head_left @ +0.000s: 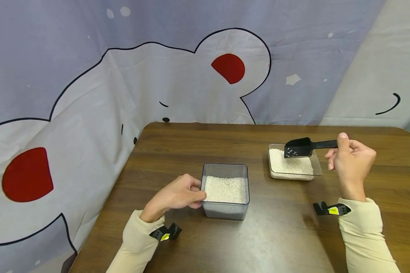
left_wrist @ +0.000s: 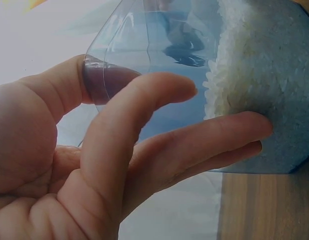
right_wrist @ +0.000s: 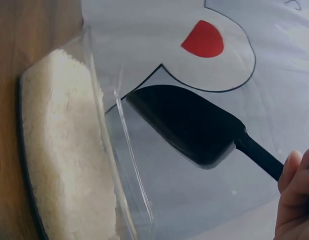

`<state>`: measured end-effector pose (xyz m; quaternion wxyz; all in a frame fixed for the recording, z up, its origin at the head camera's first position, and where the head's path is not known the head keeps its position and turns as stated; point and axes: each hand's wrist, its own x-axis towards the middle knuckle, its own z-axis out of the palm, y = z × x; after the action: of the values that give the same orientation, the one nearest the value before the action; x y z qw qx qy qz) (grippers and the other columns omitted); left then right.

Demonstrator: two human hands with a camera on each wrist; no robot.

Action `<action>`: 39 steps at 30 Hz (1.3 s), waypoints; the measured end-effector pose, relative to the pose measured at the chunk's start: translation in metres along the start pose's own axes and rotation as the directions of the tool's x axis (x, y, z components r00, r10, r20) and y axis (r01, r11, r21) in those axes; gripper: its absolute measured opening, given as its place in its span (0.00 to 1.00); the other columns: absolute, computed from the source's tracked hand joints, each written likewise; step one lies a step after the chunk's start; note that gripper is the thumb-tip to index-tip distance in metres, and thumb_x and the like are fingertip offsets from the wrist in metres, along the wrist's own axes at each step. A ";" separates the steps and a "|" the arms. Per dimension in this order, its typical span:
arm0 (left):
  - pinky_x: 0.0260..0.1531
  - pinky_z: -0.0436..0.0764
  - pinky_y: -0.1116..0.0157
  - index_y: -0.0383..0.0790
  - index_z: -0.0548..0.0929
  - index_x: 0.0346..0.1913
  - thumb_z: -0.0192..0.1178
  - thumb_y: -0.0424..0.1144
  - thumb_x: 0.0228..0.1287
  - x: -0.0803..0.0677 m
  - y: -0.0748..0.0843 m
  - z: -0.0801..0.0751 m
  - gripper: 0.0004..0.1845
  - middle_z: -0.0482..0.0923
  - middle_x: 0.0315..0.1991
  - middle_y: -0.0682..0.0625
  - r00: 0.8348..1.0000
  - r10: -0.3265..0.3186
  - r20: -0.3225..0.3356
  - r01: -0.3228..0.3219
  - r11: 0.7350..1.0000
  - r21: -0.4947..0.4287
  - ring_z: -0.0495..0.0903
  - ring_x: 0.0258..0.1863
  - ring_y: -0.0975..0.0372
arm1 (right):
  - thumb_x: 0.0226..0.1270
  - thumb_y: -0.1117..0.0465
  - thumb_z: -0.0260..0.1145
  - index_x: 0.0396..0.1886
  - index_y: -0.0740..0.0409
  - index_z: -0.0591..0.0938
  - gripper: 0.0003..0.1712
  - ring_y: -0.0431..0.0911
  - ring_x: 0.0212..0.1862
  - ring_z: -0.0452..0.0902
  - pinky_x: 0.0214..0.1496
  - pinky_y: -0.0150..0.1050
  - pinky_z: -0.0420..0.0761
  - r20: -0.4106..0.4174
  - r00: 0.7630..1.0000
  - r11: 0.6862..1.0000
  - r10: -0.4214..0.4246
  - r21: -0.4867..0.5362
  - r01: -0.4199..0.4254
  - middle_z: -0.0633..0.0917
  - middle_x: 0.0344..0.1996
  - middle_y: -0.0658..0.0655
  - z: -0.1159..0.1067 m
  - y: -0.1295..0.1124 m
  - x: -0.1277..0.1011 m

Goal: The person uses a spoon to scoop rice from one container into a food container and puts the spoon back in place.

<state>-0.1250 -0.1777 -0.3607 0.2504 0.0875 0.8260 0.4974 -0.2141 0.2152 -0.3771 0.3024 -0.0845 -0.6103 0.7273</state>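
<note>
A deep clear square container (head_left: 225,206) half full of white rice (head_left: 225,189) stands near the table's middle. My left hand (head_left: 197,195) grips its left wall, the thumb over the rim and the fingers (left_wrist: 229,131) against the outside of the container (left_wrist: 154,40). My right hand (head_left: 341,148) pinches the handle of a black scoop (head_left: 298,147). It holds the scoop level just above a shallow clear tray (head_left: 316,163) of rice (head_left: 290,163). A few grains cling inside the scoop. In the right wrist view the scoop (right_wrist: 187,125) hangs beside the tray's rice (right_wrist: 64,155).
The wooden table (head_left: 280,235) ends at the left in an edge running from the far corner toward me. A draped cartoon-print cloth (head_left: 123,76) closes off the back and left. The tray sits far right of the deep container, with bare wood between them.
</note>
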 end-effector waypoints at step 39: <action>0.38 0.82 0.64 0.32 0.80 0.29 0.52 0.31 0.54 0.001 0.000 0.000 0.07 0.66 0.09 0.56 1.000 0.015 0.010 -0.015 1.000 0.007 0.82 0.30 0.61 | 0.64 0.61 0.59 0.15 0.66 0.76 0.19 0.36 0.01 0.58 0.03 0.29 0.51 0.433 0.871 0.923 0.232 0.184 -0.338 0.74 0.04 0.53 0.048 -0.047 -0.075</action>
<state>-0.1260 -0.1771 -0.3610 0.2504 0.0968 0.8259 0.4958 -0.1615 0.1374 -0.3402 0.0669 0.0167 -0.5417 0.8377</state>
